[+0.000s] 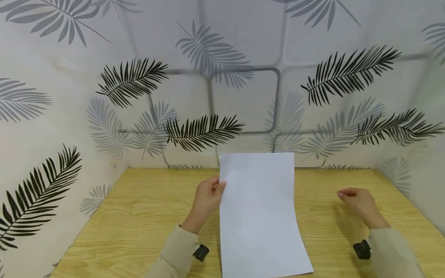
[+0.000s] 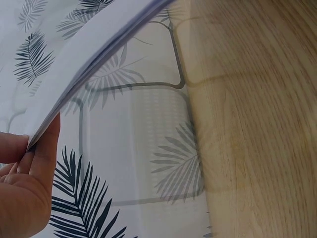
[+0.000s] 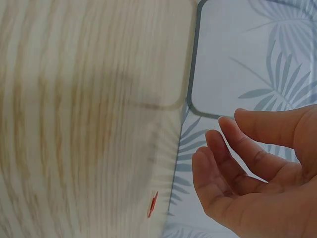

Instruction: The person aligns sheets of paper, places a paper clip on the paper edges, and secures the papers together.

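White sheets of paper [image 1: 257, 216] stand in the middle of the head view, the upper end raised and the lower part bending toward the near side. My left hand [image 1: 208, 197] pinches their left edge near the top, thumb in front and fingers behind. Seen from the left wrist, the paper [image 2: 94, 54] shows edge-on as a thin stack of several layers, gripped between thumb and fingers [image 2: 44, 158]. To the right of the paper, my right hand [image 1: 359, 202] hovers over the table, holding nothing. Its fingers [image 3: 213, 173] are loosely bent, with a gap below the thumb.
A wood-grain table [image 1: 156, 208] lies beneath both hands. Behind it and at both sides rise pale walls [image 1: 243, 100] printed with dark and grey leaves. A small red mark [image 3: 153, 204] shows near the table's edge in the right wrist view.
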### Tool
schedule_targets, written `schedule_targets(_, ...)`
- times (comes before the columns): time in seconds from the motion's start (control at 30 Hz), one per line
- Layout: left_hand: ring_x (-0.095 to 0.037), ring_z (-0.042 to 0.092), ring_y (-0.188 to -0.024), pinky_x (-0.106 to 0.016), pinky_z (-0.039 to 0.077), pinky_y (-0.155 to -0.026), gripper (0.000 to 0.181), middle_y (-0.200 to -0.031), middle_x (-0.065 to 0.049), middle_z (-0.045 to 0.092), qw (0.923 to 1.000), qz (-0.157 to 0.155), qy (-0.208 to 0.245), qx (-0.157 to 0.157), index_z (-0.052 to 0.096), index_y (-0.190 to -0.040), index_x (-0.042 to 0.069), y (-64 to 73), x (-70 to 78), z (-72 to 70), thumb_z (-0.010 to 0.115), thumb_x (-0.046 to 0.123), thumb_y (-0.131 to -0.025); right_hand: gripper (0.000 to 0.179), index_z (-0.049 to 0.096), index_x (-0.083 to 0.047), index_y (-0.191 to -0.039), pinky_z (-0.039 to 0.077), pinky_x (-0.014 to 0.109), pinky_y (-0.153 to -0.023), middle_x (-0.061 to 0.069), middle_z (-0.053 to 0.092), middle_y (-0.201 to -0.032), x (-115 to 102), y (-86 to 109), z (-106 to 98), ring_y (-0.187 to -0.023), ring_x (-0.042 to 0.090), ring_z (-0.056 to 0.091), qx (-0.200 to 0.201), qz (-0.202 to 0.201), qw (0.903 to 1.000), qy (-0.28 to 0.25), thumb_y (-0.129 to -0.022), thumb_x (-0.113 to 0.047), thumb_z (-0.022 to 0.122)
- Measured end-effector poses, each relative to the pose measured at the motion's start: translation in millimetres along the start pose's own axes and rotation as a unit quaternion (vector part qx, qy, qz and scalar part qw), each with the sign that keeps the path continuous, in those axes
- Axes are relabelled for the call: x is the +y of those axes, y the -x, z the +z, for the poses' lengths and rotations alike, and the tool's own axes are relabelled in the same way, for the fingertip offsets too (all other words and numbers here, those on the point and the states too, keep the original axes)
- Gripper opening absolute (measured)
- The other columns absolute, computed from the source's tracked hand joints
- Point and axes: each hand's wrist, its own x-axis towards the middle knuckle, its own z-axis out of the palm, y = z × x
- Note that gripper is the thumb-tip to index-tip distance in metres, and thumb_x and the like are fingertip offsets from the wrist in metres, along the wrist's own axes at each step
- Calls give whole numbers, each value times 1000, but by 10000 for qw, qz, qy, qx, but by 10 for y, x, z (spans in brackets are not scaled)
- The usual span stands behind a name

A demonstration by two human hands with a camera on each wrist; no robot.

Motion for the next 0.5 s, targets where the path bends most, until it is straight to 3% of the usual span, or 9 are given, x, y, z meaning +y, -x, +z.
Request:
schedule_targets(0.33,-3,24,-43,-19,23,-43,15,-51,4,31,9999,124,-67,68,65,-98,-11,-13,0,23,56,1,-95,43,54,19,-119,44,57,-84,39,53,-119,168,-41,-101,-110,56,46,-40,176,9995,269,-100,-18,47)
schedule_targets(0.4,-2,24,-43,-20,23,-44,15,-52,5,32,9999,145,-73,48,65,-99,-11,-14,-8,31,56,1,-95,45,52,19,-122,38,62,-90,40,49,-124,200,-51,-120,-114,58,41,-103,311,9987,392,-99,-19,47)
schedule_targets(0.5,-1,23,-42,-20,22,-43,15,-52,4,31,9999,92,-41,9,65,-100,-10,-12,-12,35,56,1,-96,50,46,19,-127,20,69,-98,42,40,-130,245,-66,-152,-118,62,31,-238,501,9970,531,-99,-21,46)
